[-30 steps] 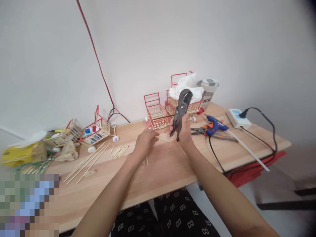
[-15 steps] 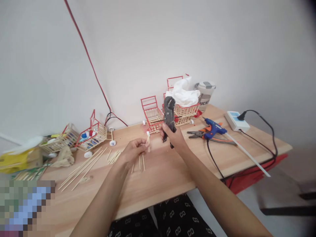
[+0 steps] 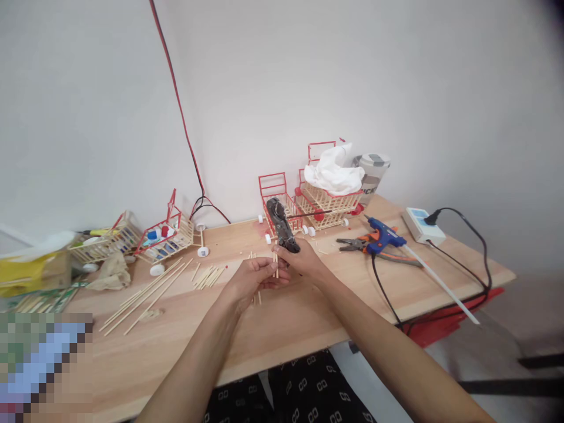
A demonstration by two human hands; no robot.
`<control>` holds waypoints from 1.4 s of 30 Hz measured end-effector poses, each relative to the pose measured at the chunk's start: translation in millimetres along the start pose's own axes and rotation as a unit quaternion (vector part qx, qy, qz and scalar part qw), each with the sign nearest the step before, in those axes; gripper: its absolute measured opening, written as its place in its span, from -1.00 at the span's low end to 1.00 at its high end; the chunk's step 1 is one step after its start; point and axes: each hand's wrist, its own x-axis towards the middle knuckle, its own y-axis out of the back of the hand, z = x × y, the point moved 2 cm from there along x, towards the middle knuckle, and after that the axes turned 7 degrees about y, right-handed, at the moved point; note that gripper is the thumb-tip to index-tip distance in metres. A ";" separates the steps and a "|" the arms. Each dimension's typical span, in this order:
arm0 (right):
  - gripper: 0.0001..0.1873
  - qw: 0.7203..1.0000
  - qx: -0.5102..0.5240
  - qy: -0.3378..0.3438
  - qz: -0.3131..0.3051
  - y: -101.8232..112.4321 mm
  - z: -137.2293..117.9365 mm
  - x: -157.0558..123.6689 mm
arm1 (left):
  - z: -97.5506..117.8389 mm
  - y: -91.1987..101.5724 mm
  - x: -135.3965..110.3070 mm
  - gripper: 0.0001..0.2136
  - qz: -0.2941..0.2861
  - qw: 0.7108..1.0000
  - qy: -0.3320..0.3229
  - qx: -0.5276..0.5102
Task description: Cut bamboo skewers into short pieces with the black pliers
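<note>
Clutter is crowding the light wooden tabletop (image 3: 286,335) in the head view. Behind your hands, a small cart of pale sticks and red wire (image 3: 278,202) is standing near the white wall, right behind the tool. A bigger stick cart (image 3: 330,202) beside it is carrying a crumpled white cloth (image 3: 333,170), and a grey lidded cup (image 3: 371,173) is standing just behind that. To your right, a blue hot glue gun (image 3: 384,232) is lying against orange-handled pliers (image 3: 355,241), and a white power strip (image 3: 420,217) is sitting farther out. To your left, a heap of short sticks (image 3: 209,273) and some long bamboo skewers (image 3: 145,294) are lying loose. A red cable (image 3: 176,100) is running up the wall.

Both your forearms are reaching in from the lower edge and converging over the middle of the table. Your left hand (image 3: 252,277) is pinching a thin pale wooden stick (image 3: 276,265), holding it roughly upright just above the tabletop. Your right hand (image 3: 304,261) is touching the left. It is clamping round the handles of a black metal hand cutter (image 3: 281,230), whose head is tilting up and away towards the small cart. The stick is sitting just beside the cutter's lower end. Your fingers are covering the handles, so you cannot tell how far the blades are parting.
</note>
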 end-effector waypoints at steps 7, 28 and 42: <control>-0.68 1.000 -0.017 0.007 -0.013 1.7 8.1 2.9 | -3.6 2.5 6.3 -0.67 -0.018 1.000 -0.021 -0.008; -0.85 0.949 -0.215 0.203 -0.114 -1.5 2.6 -4.8 | -18.5 23.2 22.5 -0.96 0.299 0.841 -0.252 0.373; -0.91 0.933 -0.260 0.231 -0.094 -3.3 4.0 -7.4 | -31.6 26.6 28.5 -0.94 0.326 0.784 -0.330 0.412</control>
